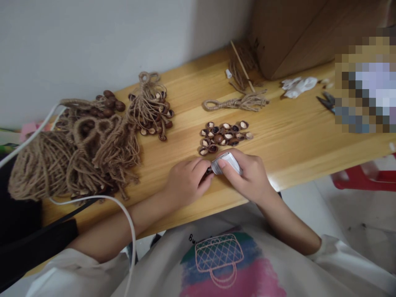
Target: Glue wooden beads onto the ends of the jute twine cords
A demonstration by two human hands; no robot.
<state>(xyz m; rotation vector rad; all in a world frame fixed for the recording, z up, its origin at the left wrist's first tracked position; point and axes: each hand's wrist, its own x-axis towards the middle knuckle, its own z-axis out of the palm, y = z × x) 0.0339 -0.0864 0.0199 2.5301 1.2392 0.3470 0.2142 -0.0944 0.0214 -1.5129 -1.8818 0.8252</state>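
Note:
My right hand (pixel 247 173) is closed around a white and silver squeeze tube (pixel 230 161), the thumb lying on its side. The tube's narrow end points left, at the fingertips of my left hand (pixel 188 179). Those fingers pinch a small dark brown nut shell (pixel 209 170), mostly hidden by the fingers. Just beyond both hands lies a cluster of open nut shells (pixel 225 134), brown outside, some with pale insides and some dark. Past them rests a looped bundle of jute cord (pixel 235 103) with frayed ends.
Left on the wooden table (pixel 173 165) are a ball of jute twine (pixel 46 165), knotted cords (pixel 105 140) and a cord tassel with nut shells (pixel 151 103). A white cable (pixel 130 218) crosses my left forearm. Behind stand a thin stick (pixel 243 66), crumpled tissue (pixel 298 86), pliers (pixel 327 101) and a cardboard box (pixel 287 37).

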